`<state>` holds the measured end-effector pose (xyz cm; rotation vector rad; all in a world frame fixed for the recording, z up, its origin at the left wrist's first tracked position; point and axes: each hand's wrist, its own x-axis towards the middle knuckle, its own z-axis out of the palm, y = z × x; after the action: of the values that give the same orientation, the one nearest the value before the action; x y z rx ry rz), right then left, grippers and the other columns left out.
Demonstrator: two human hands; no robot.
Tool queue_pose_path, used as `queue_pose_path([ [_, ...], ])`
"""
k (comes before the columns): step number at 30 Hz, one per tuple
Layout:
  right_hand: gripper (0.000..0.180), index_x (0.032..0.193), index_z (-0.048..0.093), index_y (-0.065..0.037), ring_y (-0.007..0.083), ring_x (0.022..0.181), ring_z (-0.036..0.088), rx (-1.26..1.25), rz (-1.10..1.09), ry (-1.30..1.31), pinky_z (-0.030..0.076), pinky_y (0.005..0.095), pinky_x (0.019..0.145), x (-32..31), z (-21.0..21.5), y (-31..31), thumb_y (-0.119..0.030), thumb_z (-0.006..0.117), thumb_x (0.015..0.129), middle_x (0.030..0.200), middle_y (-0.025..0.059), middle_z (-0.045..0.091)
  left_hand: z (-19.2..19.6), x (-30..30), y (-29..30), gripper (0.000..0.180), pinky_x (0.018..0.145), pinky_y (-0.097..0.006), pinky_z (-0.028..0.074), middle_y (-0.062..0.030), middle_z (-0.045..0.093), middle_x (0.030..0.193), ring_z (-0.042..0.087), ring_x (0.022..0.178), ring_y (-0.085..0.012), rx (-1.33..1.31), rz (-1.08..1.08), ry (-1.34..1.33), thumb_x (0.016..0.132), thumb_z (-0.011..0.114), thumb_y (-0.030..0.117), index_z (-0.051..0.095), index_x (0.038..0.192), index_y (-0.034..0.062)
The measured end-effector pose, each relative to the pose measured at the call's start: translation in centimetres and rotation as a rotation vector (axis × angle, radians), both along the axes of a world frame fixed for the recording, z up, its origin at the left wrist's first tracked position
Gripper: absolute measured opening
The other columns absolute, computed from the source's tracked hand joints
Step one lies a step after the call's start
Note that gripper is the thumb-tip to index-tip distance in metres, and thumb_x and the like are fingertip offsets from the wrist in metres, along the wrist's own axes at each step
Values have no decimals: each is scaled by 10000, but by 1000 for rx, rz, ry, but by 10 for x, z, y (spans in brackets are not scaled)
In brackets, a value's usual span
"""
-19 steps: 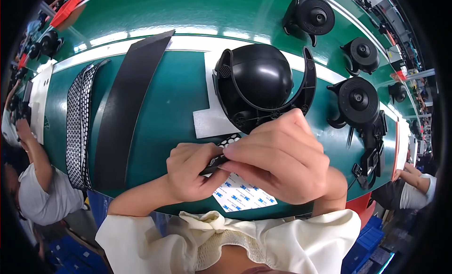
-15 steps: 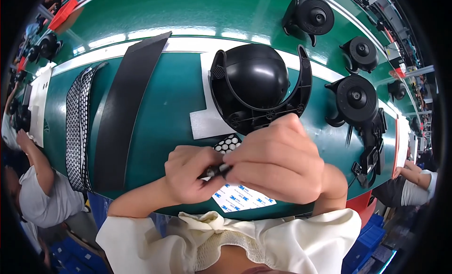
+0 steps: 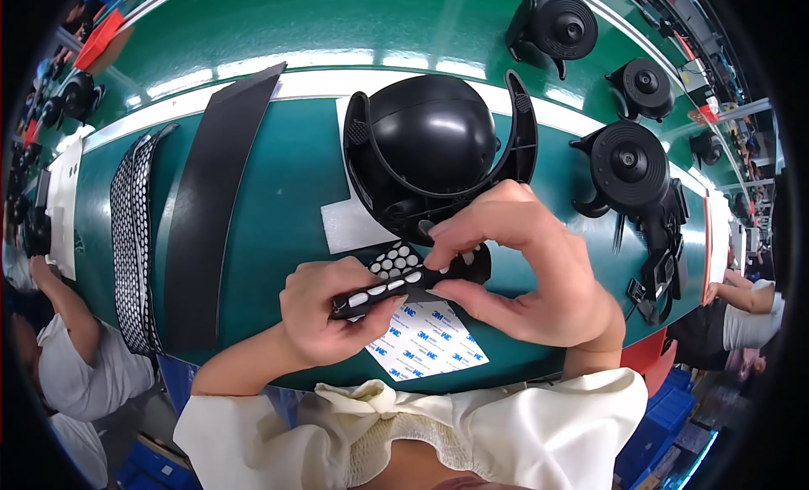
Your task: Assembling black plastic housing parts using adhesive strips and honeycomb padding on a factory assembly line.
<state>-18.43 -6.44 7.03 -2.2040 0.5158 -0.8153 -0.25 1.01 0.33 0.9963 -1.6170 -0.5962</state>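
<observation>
The dotted piece [image 3: 394, 260] looks matt, the dome [image 3: 447, 140] like smooth, glossy plastic.

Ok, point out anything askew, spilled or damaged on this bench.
No spill or clear damage shows, though the dotted piece in the left hand is partly hidden. The untidiest spot is the right side of the bench, where black parts lie jumbled together.

Workers [image 3: 91, 355] at green benches [image 3: 295, 187] show a workshop.

strips [image 3: 215, 212] left of shell [image 3: 434, 140]
</observation>
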Motion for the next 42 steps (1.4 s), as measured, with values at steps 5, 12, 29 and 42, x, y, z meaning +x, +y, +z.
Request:
queue_pose_path([
  [5, 386, 980, 554, -30, 216, 757, 488, -178, 117, 42, 374, 296, 626, -7, -3, 2, 37, 629, 608, 837, 66, 544, 9, -4, 4, 214, 445, -211, 410, -48, 573, 605, 541, 487, -94, 264, 157, 79, 716, 664, 76, 505, 840, 6],
  [12, 443, 1060, 379, 24, 86, 653, 505, 123, -129, -91, 356, 182, 586, 8, -3, -11, 98, 601, 683, 742, 69, 554, 2, 4, -5, 180, 785, -312, 412, -182, 438, 1079, 501, 923, -272, 359, -239, 85, 745, 605, 47, 475, 856, -9],
  [29, 402, 1038, 429, -12, 42, 622, 469, 179, -117, 119, 338, 162, 571, 31, -2, -10, 77, 597, 684, 762, 12, 583, -7, -1, -2, 165, 960, -413, 314, -233, 285, 1187, 391, 1124, -360, 209, -352, 260, 740, 600, 45, 465, 793, -32],
  [42, 482, 1000, 571, 29, 144, 708, 578, -777, -65, 358, 405, 258, 604, 32, 6, -1, -63, 651, 534, 957, 85, 625, 0, 8, -1, 214, 914, -380, 359, -239, 299, 1203, 387, 1115, -351, 165, -330, 101, 719, 605, 18, 481, 873, -62],
])
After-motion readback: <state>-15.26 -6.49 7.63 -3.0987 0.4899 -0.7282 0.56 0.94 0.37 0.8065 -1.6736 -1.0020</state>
